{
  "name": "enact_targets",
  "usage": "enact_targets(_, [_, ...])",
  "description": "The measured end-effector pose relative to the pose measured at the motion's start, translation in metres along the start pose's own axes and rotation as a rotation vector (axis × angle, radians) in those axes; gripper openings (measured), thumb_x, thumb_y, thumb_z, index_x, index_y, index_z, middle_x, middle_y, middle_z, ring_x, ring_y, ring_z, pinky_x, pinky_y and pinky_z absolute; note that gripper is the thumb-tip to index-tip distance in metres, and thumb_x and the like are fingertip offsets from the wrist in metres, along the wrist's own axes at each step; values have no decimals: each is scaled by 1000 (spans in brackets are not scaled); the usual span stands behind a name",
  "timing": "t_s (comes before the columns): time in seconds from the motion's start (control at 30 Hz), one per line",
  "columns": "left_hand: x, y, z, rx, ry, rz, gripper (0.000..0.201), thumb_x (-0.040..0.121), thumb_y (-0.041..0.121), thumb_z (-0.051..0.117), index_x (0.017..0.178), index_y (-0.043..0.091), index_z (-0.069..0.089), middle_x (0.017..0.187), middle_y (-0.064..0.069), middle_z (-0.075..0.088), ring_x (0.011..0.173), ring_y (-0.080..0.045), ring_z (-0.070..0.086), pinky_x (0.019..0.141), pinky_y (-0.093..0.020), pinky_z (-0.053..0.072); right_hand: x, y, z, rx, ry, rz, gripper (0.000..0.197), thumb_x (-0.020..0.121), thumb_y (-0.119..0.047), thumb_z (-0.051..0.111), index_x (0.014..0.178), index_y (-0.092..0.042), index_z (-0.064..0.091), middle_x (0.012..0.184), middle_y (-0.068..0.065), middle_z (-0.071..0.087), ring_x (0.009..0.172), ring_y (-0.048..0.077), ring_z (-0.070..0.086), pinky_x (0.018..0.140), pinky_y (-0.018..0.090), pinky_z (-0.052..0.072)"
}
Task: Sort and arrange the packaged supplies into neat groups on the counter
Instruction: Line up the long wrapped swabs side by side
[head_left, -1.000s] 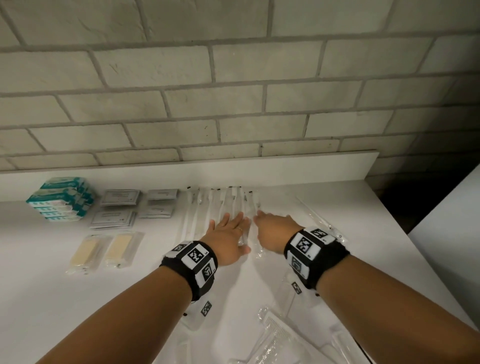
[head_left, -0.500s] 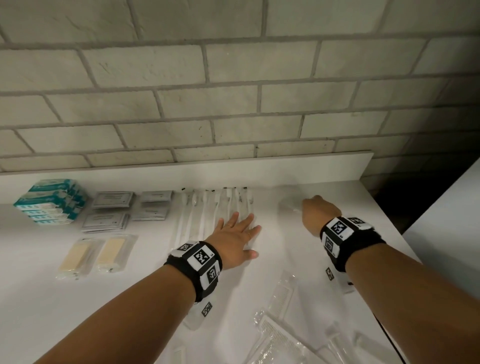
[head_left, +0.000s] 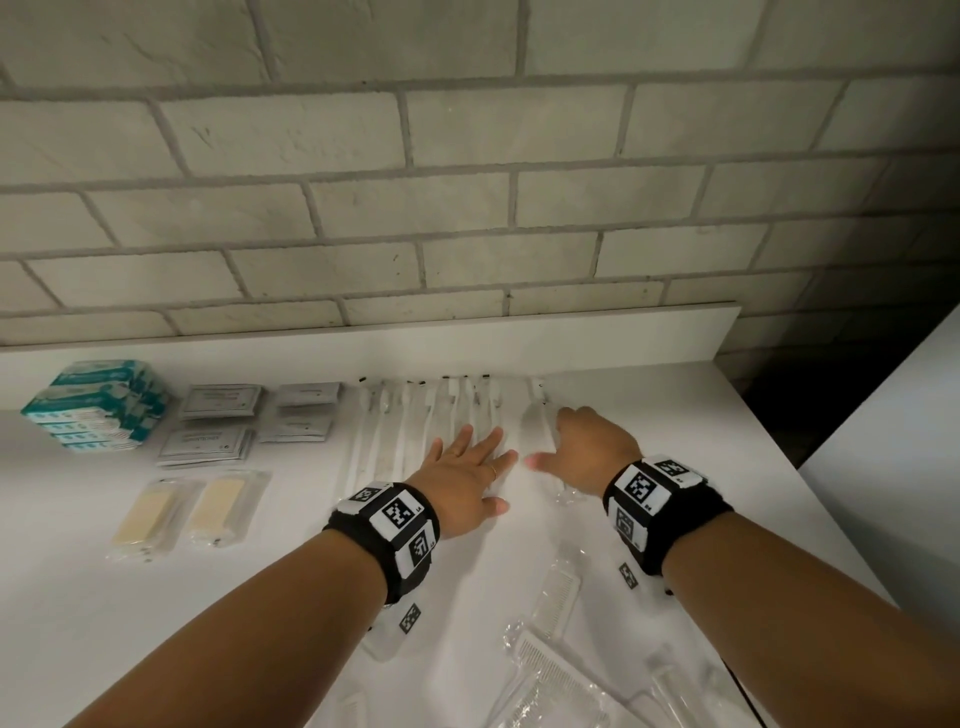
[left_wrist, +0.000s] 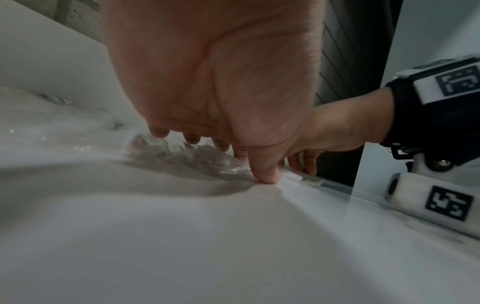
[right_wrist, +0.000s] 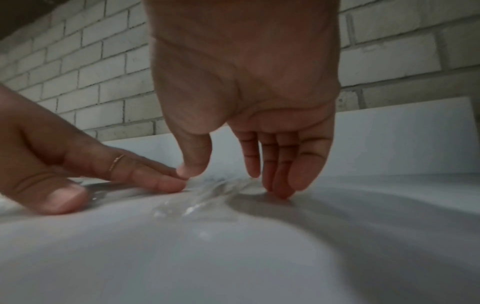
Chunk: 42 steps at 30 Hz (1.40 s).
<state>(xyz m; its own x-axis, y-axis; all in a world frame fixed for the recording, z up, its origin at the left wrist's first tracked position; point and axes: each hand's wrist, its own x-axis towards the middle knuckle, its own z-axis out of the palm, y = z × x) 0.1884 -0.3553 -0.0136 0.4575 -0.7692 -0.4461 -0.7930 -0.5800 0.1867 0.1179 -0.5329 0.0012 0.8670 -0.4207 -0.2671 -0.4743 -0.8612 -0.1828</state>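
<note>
Nearest on the white desk (head_left: 78, 597), loose clear-wrapped combs (head_left: 558, 597) are seen unsorted at the near right. Farther in, the left hand (head_left: 462, 486) is laid flat, fingers spread, on the right end of the row of wrapped toothbrushes (head_left: 410, 421). Just right of it, the right hand (head_left: 589, 452) is set with straight fingertips (right_wrist: 281, 192) pressed down on one more clear-wrapped toothbrush (head_left: 537, 415), nothing being pinched. At the far left, sachets (head_left: 221, 402), soap bars (head_left: 215, 501) and teal boxes (head_left: 98, 402) are grouped. The slick film could be slid past its slot, or neighbours could be skewed, if pressure is uneven. Thin wrap may also be creased under the fingertips.
</note>
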Motion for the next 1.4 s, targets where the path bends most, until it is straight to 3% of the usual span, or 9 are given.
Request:
enact_targets(0.1, [0, 1, -1, 1, -2, -3, 66, 101, 46, 35, 153, 33, -3, 157, 11, -24, 144, -20, -26, 118, -47, -12, 2, -10, 4, 49, -2, 82, 47, 88, -34, 61, 125, -7, 47, 121, 11, 56, 108, 28, 59, 78, 32, 46])
enact_targets(0.2, [0, 2, -2, -2, -3, -3, 66, 101, 45, 35, 153, 34, -3, 157, 10, -24, 144, -20, -25, 118, -47, -11, 7, -16, -1, 130, 26, 125, 32, 89, -7, 47, 121, -3, 43, 112, 14, 61, 96, 30, 61, 69, 31, 42])
enact_targets(0.27, [0, 1, -1, -2, -3, -1, 66, 101, 45, 35, 153, 34, -3, 157, 10, -24, 144, -20, -26, 118, -47, -12, 8, -19, -5, 203, 39, 119, 34, 88, -5, 45, 122, -3, 40, 111, 15, 61, 88, 30, 58, 69, 32, 44])
enact_targets(0.37, [2, 0, 0, -6, -3, -2, 66, 101, 45, 36, 153, 34, -3, 157, 11, -24, 144, -20, -26, 118, -47, -13, 11, -17, -9, 372, -22, 176, 35, 88, -6, 44, 123, -5, 44, 110, 17, 61, 93, 34, 64, 73, 38, 53])
enact_targets(0.5, [3, -1, 1, -4, 0, -1, 68, 100, 46, 36, 153, 33, -5, 157, 10, -24, 144, -21, -26, 118, -47, -12, 9, -13, -14, 304, -83, 166, 17, 92, -11, 42, 98, -6, 58, 100, 15, 64, 99, 34, 66, 64, 28, 47])
enact_targets(0.6, [3, -1, 1, -21, 26, -6, 73, 99, 46, 38, 153, 32, -9, 158, 8, -25, 144, -21, -25, 118, -47, -11, 9, -16, -9, 281, -100, 52, 37, 92, -19, 56, 127, -10, 53, 114, 10, 61, 92, 25, 59, 75, 32, 50])
enact_targets(0.73, [1, 2, -1, -24, 27, -23, 76, 99, 46, 40, 153, 29, -11, 158, 6, -25, 145, -21, -24, 118, -46, -12, 14, -26, 2, 384, -134, 24, 57, 85, -12, 67, 137, -16, 46, 102, 8, 59, 75, 24, 60, 66, 33, 55])
enact_targets(1.0, [2, -2, -1, -51, 37, -49, 76, 98, 45, 42, 153, 26, -8, 160, 4, -20, 145, -23, -22, 118, -48, -10, 26, -40, 6, 247, -71, -38, 55, 84, -14, 68, 135, -11, 50, 131, 13, 57, 111, 27, 60, 88, 33, 51])
enact_targets(1.4, [-4, 1, -1, -35, 61, -52, 78, 98, 48, 41, 153, 24, -9, 160, 1, -18, 146, -24, -20, 119, -47, -8, 4, -29, -7, 271, -109, -87, 59, 90, -21, 62, 144, -10, 40, 142, 12, 49, 126, 28, 51, 100, 31, 42])
